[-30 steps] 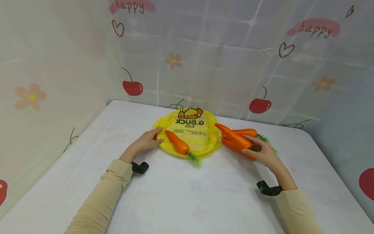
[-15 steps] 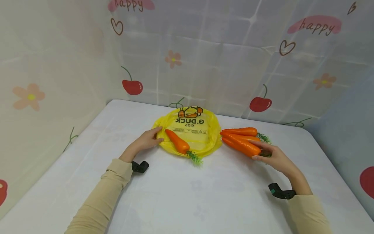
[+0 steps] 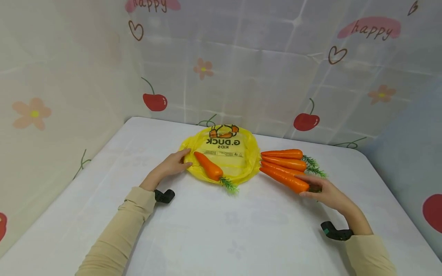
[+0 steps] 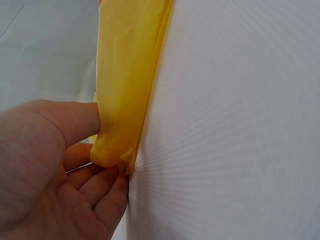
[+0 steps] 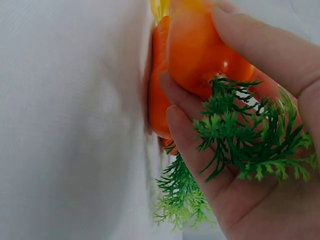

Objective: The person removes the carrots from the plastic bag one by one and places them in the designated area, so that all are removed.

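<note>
A yellow plastic bag (image 3: 226,159), printed with mirrored lettering, lies flattened on the table, and one orange toy carrot (image 3: 210,168) with green leaves rests on top of it. My left hand (image 3: 172,163) holds the bag's left edge; the left wrist view shows thumb and fingers around the yellow plastic (image 4: 125,90). To the right of the bag, several more carrots (image 3: 284,163) lie fanned out, tips towards it. My right hand (image 3: 324,191) grips the thick end of the nearest carrot (image 3: 288,181). Its green leaves (image 5: 245,125) hang against the palm in the right wrist view.
A white cloth covers the table (image 3: 221,226). Behind it rises a pale curtain (image 3: 241,76) printed with cherries and flowers, and another panel stands along the left side.
My right hand has brought its carrot down to the right and towards me, beside the other carrots, which now lie spread apart. My left hand stays at the bag's edge.
</note>
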Available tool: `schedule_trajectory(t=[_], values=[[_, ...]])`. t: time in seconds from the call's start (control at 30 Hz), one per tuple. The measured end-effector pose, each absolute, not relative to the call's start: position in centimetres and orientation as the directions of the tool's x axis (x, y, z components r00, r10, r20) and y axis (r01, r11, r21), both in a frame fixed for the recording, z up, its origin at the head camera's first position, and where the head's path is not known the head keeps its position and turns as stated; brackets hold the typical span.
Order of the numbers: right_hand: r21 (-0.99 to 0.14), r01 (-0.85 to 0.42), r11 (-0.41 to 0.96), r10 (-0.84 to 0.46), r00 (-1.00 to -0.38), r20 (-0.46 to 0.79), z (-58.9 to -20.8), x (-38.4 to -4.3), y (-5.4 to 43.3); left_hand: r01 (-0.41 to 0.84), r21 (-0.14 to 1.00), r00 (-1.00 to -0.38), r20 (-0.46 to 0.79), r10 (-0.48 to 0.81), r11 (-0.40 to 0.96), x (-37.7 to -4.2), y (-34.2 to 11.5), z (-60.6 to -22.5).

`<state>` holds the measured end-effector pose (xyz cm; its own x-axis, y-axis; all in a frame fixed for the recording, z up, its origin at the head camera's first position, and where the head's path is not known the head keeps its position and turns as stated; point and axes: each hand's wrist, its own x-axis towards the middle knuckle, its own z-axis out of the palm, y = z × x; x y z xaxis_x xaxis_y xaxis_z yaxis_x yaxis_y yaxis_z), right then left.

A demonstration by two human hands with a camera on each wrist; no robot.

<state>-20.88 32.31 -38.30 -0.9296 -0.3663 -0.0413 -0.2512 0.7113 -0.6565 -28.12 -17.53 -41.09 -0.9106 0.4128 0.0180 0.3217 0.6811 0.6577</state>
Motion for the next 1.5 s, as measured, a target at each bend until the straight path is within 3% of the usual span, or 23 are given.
schedule_trajectory(t=[0.4,0.93,1.5], values=[[-0.637,-0.216,0.740,-0.357,-0.929,-0.099,-38.6,-20.8,32.2,0.288,0.647,-0.921,-0.013,0.389,0.706,-28.4,-17.3,-41.3],[-0.576,-0.312,0.756,-0.376,-0.927,0.009,-39.4,-21.3,32.7,0.289,0.643,-0.922,-0.012,0.387,0.709,-28.4,-17.4,-41.2],[-0.566,-0.262,0.782,-0.314,-0.949,0.006,-39.6,-21.3,33.1,0.282,0.643,-0.925,-0.016,0.380,0.712,-28.3,-17.3,-41.1]])
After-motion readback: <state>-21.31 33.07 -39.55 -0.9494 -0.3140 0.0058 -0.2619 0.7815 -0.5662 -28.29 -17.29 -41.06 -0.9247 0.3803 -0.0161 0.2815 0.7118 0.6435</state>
